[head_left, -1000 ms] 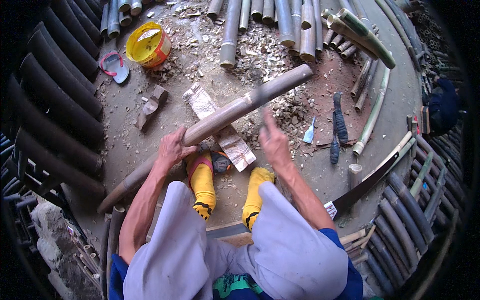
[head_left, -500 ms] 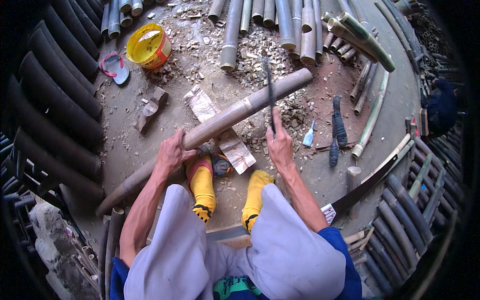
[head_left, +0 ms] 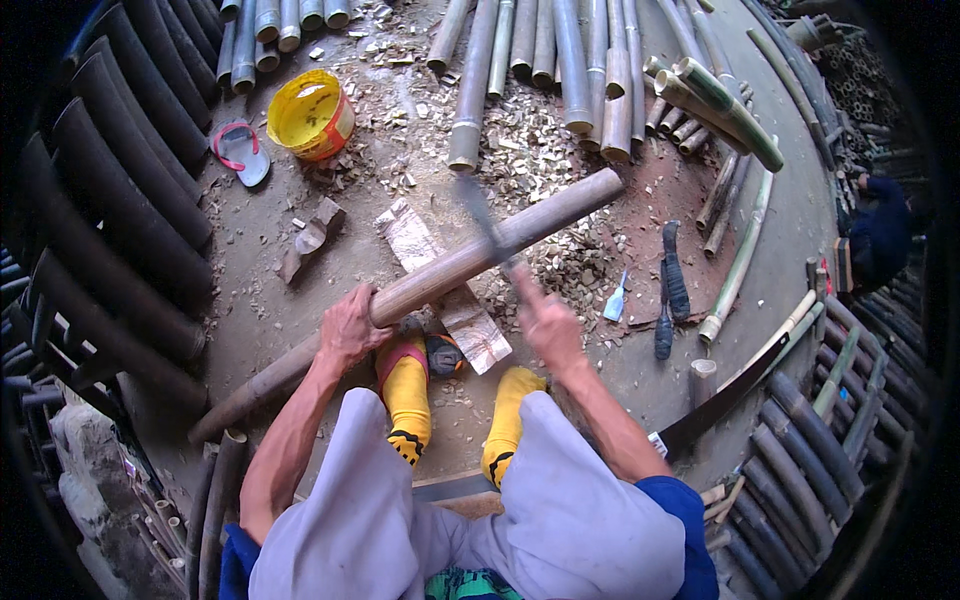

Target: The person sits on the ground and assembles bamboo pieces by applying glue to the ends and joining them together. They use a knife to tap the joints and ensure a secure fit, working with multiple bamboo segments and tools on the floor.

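A long brown bamboo pole (head_left: 428, 285) lies slantwise before me, its near end low at the left and its far end raised at the right. My left hand (head_left: 347, 325) is wrapped round it left of the middle. It crosses a pale flat wooden block (head_left: 482, 338) beside my feet in yellow socks. In my right hand (head_left: 550, 328) I grip the handle of a dark-bladed knife (head_left: 476, 207), like a machete. Motion blurs the blade, which passes over the pole; whether it touches the wood I cannot tell.
Wood chips (head_left: 560, 235) litter the floor. A yellow bucket (head_left: 311, 116), a flip-flop (head_left: 241, 154) and a wood chunk (head_left: 312, 240) stand ahead left. Black-wrapped tools (head_left: 673, 280) and a curved saw (head_left: 715, 405) lie right. Bamboo poles surround me; another person (head_left: 880, 225) sits far right.
The knife has swung left, its blade tilting from upright to leftward across the pole. My right hand has moved slightly left and lower. The left hand keeps its hold; the whole view has shifted slightly.
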